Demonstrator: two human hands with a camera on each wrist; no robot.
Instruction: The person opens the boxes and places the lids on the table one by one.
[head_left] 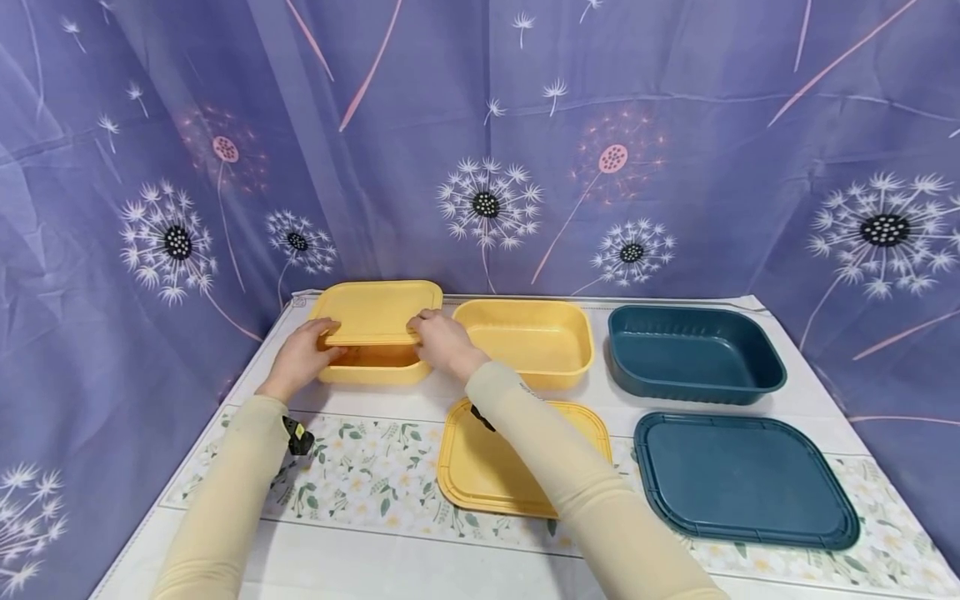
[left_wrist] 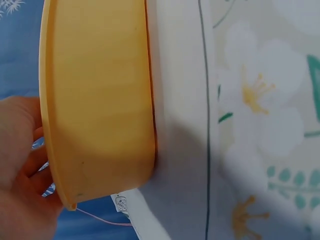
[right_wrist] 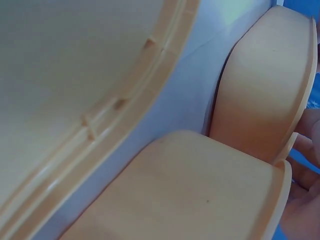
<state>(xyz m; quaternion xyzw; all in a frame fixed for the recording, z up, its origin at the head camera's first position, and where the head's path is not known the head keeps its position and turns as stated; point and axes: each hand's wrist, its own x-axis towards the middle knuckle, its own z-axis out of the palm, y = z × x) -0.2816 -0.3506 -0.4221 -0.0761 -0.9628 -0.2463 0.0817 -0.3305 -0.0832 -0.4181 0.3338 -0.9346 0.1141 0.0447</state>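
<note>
A yellow lid (head_left: 378,312) lies tilted over the left yellow box (head_left: 375,372), its front edge raised so a dark gap shows the box's inside. My left hand (head_left: 300,357) grips the lid's front left corner, thumb below and fingers above. At the front right corner, my right hand (head_left: 444,340) pinches the lid. In the left wrist view, the left hand (left_wrist: 22,160) is beside the box's rim, its fingertips partly hidden behind the box wall (left_wrist: 100,100). The right wrist view shows the right hand (right_wrist: 305,185) at the edge, between the two yellow boxes.
A second yellow box (head_left: 525,342) stands uncovered just right, with another yellow lid (head_left: 480,467) in front, partly under my right forearm. Farther right are an uncovered dark blue box (head_left: 693,354) and its blue lid (head_left: 746,475). A purple curtain (head_left: 487,125) hangs behind the table.
</note>
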